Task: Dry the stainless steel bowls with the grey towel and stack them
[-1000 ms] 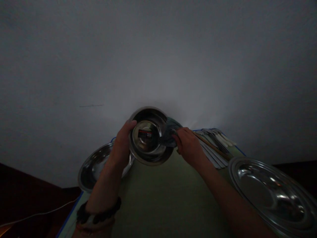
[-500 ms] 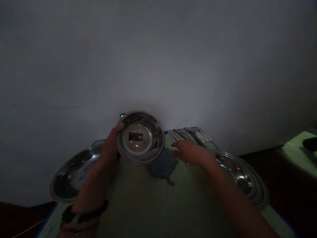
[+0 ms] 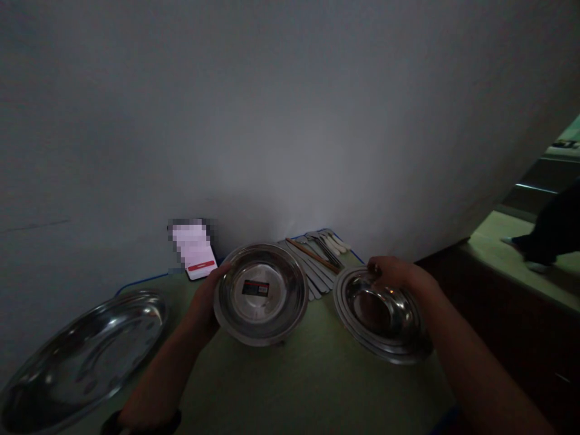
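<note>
My left hand (image 3: 202, 305) grips the left rim of a steel bowl (image 3: 261, 293) with a dark label inside, held tilted just above the green table (image 3: 299, 386). My right hand (image 3: 393, 272) is curled over the far rim of a smaller steel bowl (image 3: 379, 308) that sits inside a stack of steel plates (image 3: 362, 338) on the right. A row of cutlery (image 3: 317, 257) lies behind, between the two bowls.
A large steel platter (image 3: 77, 356) lies at the left table edge. A white card with a red stripe (image 3: 197, 260) leans against the grey wall. At the far right, beyond a dark gap, stands another green surface with a dark object (image 3: 550, 235).
The view swung right. My right hand left the cloth on the table and moved right onto the bowl in the plate stack. The left hand lowered its bowl.
</note>
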Available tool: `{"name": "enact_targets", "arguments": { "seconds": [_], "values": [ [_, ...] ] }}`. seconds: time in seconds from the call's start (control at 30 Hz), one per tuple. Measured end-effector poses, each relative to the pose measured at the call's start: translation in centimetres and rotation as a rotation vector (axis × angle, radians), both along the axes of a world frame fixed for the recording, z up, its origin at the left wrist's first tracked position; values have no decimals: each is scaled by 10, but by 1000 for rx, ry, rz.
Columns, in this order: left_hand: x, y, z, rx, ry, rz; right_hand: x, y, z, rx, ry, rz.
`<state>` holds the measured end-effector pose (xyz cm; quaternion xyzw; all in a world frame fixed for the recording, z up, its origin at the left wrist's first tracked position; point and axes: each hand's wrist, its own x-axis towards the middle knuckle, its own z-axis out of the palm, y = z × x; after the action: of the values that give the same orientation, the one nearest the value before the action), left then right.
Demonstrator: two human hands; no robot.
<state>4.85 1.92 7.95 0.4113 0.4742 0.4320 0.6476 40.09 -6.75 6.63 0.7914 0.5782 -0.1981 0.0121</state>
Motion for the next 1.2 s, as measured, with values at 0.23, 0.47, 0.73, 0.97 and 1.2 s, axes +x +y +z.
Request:
{"name": "enact_targets", "arguments": {
  "seconds": [0.23, 0.47, 0.73, 0.97, 1.2],
  "values": [
    [-1, 0, -6, -45, 25, -85, 3, 1, -6, 79, 96, 148],
    [-9, 2, -8, -88, 13, -146, -11, 2, -1, 185, 293, 320],
    [-21, 4, -7, -70, -123, -247, -91, 54, 32, 353, 372, 462],
    [-25, 1, -2, -24, -176, -139, -157, 92, 12, 618, 246, 183],
    [-18, -2, -5, -20, -206, -132, -158, 87, 0, 514, 518, 293]
  ]
}}
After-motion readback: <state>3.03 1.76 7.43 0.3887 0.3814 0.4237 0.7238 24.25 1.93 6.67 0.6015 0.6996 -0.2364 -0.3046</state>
